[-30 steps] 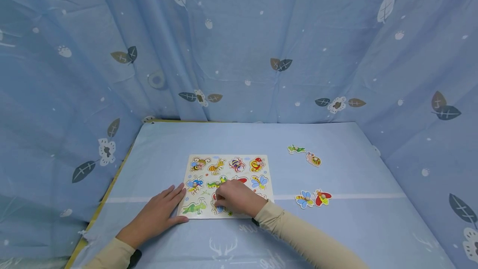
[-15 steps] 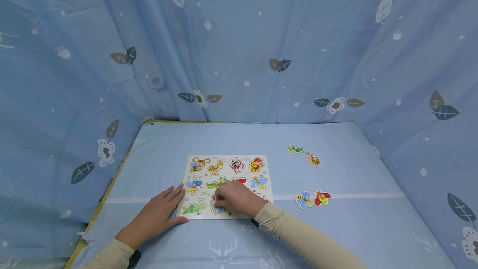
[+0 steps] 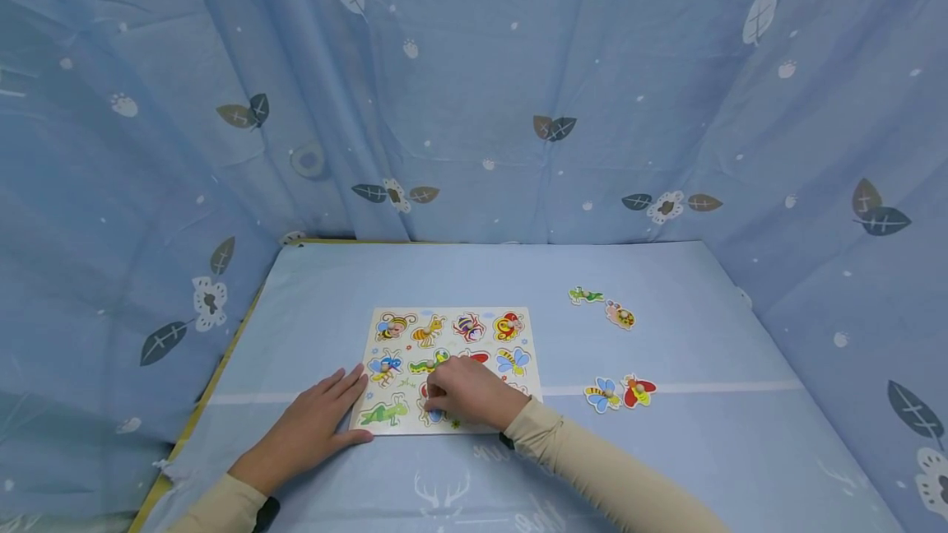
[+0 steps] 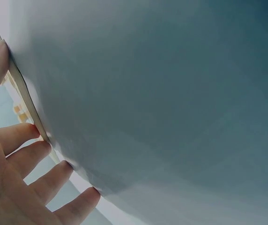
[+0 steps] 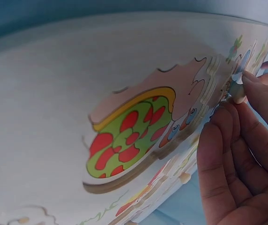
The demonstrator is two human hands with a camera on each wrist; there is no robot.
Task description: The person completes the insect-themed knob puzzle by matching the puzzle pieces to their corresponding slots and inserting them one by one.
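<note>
A pale knob puzzle board with insect pictures lies on the table. Along its left edge rests my left hand, fingers spread and fairly straight, thumb at the near corner. In the left wrist view, the fingertips touch the board's edge. My right hand is over the front row, pinching the small knob of a partly blue insect puzzle piece between thumb and fingers. That hand hides most of the piece and some neighbouring pictures. In the right wrist view a green-and-red-spotted picture shows beside it.
Right of the board lie loose pieces: a green insect, a spotted ladybird, a blue-winged striped insect and a red-winged insect. A light blue cloth covers the table; patterned curtains surround it.
</note>
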